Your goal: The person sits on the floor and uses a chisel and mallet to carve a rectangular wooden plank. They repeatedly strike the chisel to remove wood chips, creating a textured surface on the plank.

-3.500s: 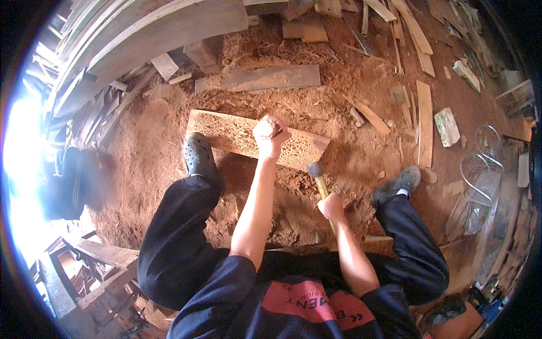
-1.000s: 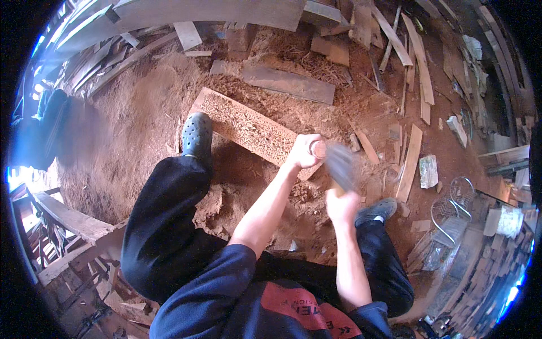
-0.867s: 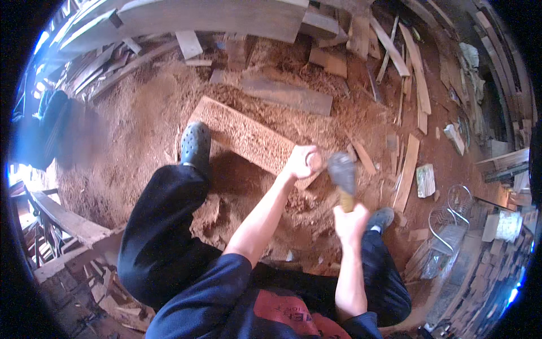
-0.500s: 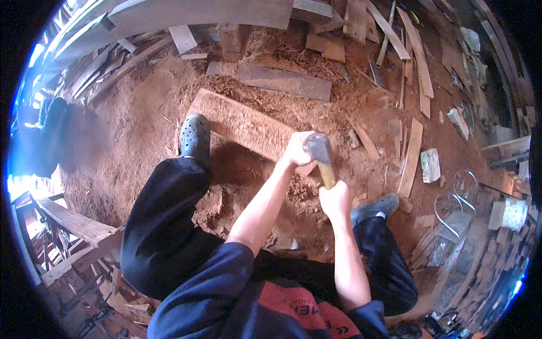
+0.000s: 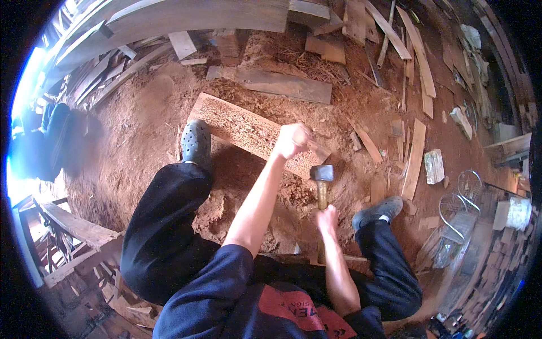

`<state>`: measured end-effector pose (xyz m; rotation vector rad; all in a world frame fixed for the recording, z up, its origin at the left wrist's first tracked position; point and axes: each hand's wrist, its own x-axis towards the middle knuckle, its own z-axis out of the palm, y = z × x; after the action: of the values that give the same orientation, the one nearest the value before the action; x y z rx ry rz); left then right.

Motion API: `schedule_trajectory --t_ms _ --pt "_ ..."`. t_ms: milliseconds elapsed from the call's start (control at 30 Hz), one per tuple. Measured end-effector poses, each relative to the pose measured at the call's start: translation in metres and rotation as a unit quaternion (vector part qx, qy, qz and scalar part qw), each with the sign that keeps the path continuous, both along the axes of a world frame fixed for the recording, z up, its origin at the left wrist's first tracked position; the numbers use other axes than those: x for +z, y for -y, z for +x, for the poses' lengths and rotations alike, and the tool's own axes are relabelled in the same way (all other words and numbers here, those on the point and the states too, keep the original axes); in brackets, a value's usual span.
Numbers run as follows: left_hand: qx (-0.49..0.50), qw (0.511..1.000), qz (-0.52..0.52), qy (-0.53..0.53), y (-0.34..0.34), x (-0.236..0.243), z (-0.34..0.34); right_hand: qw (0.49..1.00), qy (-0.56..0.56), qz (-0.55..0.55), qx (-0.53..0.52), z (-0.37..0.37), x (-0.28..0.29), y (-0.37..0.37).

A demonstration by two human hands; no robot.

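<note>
Nearest, the right hand point(image 5: 327, 217) is wrapped closed around the wooden handle of a hammer point(image 5: 322, 182), gripping low on the shaft. The handle runs almost straight away from the person, and the dark metal head sits at its far end, just short of the near right corner of the wood slab point(image 5: 248, 133). The right forearm lies in line with the handle, elbow tucked close to the body.

A little farther out and to the left, the left hand point(image 5: 292, 140) is curled into a fist over the slab's near right end; whether it grips a tool is hidden. Its arm reaches out nearly straight.

The slab lies flat on the sawdust floor point(image 5: 135, 130), its long axis running from far left to near right. A dark shoe point(image 5: 196, 142) presses against its near left edge.
</note>
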<state>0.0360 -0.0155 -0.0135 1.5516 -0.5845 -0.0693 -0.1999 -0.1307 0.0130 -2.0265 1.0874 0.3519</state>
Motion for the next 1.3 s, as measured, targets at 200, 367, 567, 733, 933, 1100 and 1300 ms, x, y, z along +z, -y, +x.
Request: schedule_trajectory --t_ms 200,367,567,733,933,1100,1300 --pt "-0.06 0.907 -0.302 -0.288 -0.016 -0.017 0.03 0.998 -0.043 0.014 0.047 -0.02 -0.045 0.007" --pt "-0.006 0.91 -0.293 -0.291 -0.009 -0.005 0.022 0.991 -0.122 0.028 0.04 -0.021 -0.06 0.009" --pt "-0.064 0.996 0.044 -0.037 0.015 0.001 -0.025 0.982 -0.161 0.094 0.011 -0.015 -0.056 0.005" --pt "-0.056 0.997 0.03 0.046 0.033 0.02 -0.031 0.983 -0.159 0.085 0.025 -0.016 -0.058 0.006" --pt "0.331 0.871 -0.295 -0.211 -0.065 0.078 0.016 0.985 -0.141 0.097 0.002 -0.014 -0.05 0.004" --pt "0.339 0.89 -0.26 -0.159 -0.111 0.066 0.02 0.983 -0.083 0.161 -0.035 -0.019 -0.055 0.003" --pt "0.289 0.891 -0.292 -0.191 -0.064 0.054 -0.009 0.981 -0.11 0.155 -0.028 -0.014 -0.046 0.001"
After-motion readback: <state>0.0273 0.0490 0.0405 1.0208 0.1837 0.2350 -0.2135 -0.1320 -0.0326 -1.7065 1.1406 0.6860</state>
